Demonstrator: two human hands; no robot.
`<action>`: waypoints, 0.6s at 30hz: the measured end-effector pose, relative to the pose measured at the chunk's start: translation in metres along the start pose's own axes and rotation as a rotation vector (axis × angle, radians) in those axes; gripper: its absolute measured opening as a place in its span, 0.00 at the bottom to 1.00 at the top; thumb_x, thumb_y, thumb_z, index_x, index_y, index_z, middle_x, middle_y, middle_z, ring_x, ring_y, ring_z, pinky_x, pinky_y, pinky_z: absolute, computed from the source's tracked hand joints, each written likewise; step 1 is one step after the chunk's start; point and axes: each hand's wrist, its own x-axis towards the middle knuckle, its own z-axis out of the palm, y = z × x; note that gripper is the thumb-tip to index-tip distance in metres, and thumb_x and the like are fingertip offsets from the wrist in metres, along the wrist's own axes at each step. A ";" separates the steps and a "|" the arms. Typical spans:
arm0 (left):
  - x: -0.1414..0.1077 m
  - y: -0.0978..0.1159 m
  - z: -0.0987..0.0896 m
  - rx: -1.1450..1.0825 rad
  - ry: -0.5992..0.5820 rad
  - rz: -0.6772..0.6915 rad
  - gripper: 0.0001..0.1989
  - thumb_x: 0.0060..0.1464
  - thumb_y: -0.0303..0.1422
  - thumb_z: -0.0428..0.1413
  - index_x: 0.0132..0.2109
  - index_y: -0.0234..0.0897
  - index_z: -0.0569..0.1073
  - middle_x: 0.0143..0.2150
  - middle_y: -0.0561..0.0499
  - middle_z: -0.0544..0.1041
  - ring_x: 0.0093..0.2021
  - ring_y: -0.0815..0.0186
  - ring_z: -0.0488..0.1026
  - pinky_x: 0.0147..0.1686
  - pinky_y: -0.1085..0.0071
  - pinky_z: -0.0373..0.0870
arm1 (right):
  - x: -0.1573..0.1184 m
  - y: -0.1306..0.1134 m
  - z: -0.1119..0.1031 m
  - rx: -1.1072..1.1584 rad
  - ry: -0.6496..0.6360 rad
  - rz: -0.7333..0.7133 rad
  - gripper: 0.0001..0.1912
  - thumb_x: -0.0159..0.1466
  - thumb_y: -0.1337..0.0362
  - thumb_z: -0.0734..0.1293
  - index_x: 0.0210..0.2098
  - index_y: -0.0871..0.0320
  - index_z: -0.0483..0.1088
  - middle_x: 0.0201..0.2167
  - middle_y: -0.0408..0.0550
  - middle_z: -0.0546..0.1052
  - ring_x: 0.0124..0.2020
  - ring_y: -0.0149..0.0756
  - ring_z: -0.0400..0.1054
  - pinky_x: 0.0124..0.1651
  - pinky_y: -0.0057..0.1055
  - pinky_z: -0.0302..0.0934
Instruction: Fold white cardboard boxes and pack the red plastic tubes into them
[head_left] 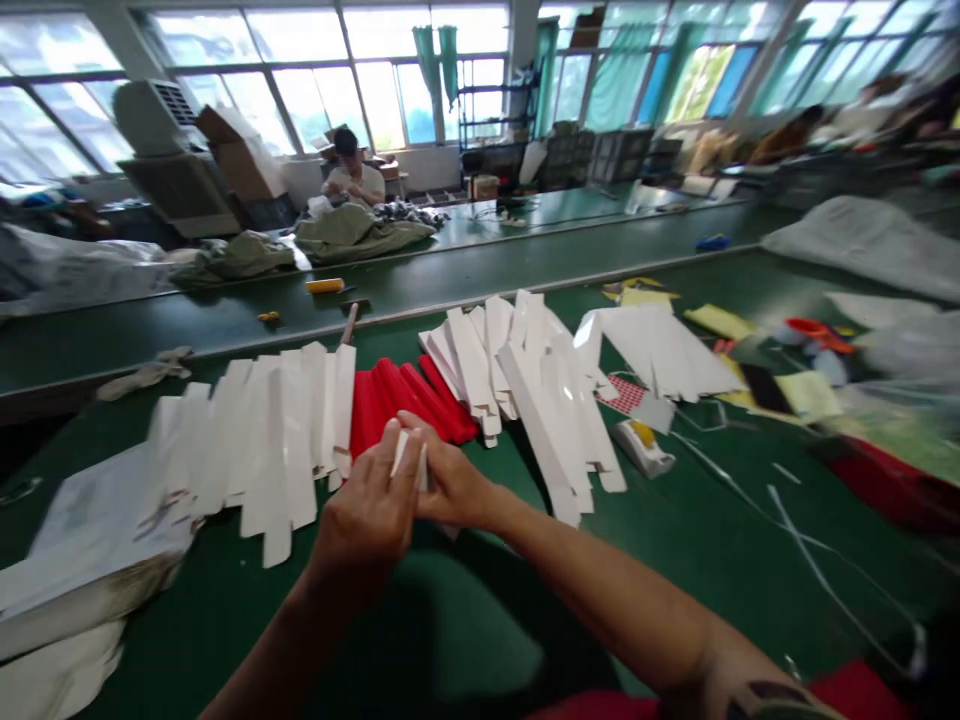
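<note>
Both of my hands meet at the middle of the green table, in front of the red tubes. My left hand (373, 505) and my right hand (454, 478) are closed around a small white carton (409, 455), mostly covered by the fingers. Just beyond them lie several red tubes (401, 395), side by side. To the left is a row of long narrow white cartons (281, 440). More white cartons (551, 410) lie in a loose pile to the right, some with end flaps out.
A tape dispenser (643, 446), a white folded sheet (667, 350), yellow papers (720, 321) and thin strips lie right. Paper sheets (105, 520) lie left. Behind a ledge, a yellow-handled cutter (325, 286) rests on a long green bench (405, 280); a person (356, 178) sits beyond.
</note>
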 end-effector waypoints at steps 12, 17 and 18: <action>-0.007 0.027 0.007 -0.114 -0.002 -0.097 0.29 0.60 0.29 0.52 0.67 0.40 0.58 0.64 0.38 0.66 0.54 0.43 0.73 0.43 0.47 0.77 | -0.168 0.053 -0.180 -0.844 0.684 0.959 0.31 0.62 0.58 0.62 0.61 0.66 0.57 0.59 0.67 0.64 0.61 0.55 0.56 0.60 0.58 0.51; 0.000 0.033 0.003 -0.114 -0.004 -0.063 0.29 0.59 0.25 0.54 0.66 0.40 0.60 0.61 0.38 0.69 0.57 0.45 0.71 0.49 0.47 0.75 | -0.254 0.091 -0.253 -0.843 0.585 1.318 0.22 0.49 0.62 0.71 0.42 0.65 0.70 0.46 0.69 0.73 0.51 0.65 0.64 0.50 0.59 0.57; 0.002 0.036 0.002 -0.121 0.007 -0.046 0.28 0.58 0.24 0.55 0.64 0.41 0.62 0.60 0.40 0.71 0.59 0.46 0.70 0.51 0.48 0.74 | -0.260 0.096 -0.258 -0.825 0.534 1.333 0.18 0.48 0.63 0.72 0.37 0.64 0.72 0.42 0.67 0.75 0.49 0.62 0.67 0.48 0.54 0.59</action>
